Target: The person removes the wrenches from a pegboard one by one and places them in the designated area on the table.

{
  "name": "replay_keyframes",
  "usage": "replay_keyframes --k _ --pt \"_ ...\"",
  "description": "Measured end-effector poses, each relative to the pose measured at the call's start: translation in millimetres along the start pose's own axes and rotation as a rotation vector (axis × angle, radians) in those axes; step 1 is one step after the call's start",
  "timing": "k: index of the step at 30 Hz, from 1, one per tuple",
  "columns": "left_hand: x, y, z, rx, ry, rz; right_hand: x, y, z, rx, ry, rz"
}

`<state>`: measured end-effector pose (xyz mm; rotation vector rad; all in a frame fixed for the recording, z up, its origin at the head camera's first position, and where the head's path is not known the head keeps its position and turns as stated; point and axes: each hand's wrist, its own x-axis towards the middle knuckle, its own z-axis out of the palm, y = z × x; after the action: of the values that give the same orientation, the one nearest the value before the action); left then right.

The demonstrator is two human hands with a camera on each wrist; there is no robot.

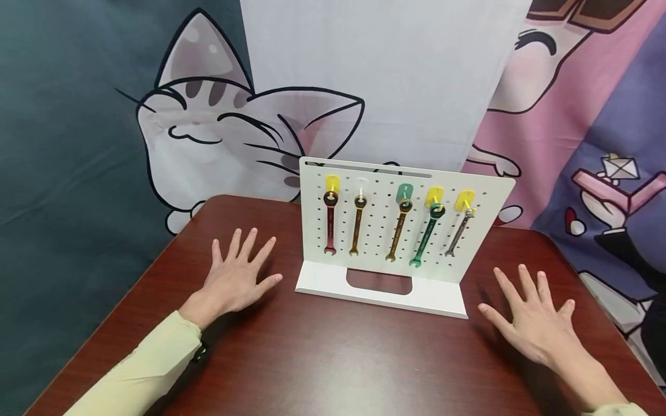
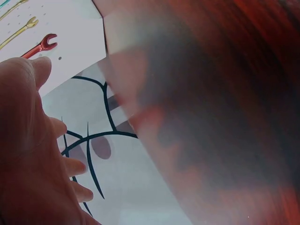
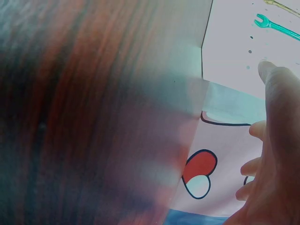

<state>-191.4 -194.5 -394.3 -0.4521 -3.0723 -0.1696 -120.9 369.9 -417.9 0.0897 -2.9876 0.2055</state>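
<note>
A white pegboard stand (image 1: 382, 231) carries several combination wrenches hanging by their ring ends. From left to right these are a red wrench (image 1: 330, 228), a bronze wrench (image 1: 356, 228), a gold wrench (image 1: 398, 233), a green wrench (image 1: 425, 237) and a small silver wrench (image 1: 459, 236). My left hand (image 1: 234, 277) is spread palm down over the table, left of the stand, with nothing in it. To the right of the stand, my right hand (image 1: 538, 320) has its fingers spread too and holds nothing. The red wrench's open end also shows in the left wrist view.
Yellow, white and green hooks hold the wrenches; one is the green hook (image 1: 404, 192). The stand's flat base (image 1: 317, 277) rests on the dark red table (image 1: 333, 352). Behind hangs a cloth backdrop (image 1: 406, 75) with cartoon prints.
</note>
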Motion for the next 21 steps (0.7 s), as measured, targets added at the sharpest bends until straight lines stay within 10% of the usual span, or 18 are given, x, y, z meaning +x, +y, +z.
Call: replay_keyframes --k 21 --pt "4.9 8.2 -1.9 -0.016 0.025 0.015 17.6 -7.9 -11.0 0.249 0.148 -0.066"
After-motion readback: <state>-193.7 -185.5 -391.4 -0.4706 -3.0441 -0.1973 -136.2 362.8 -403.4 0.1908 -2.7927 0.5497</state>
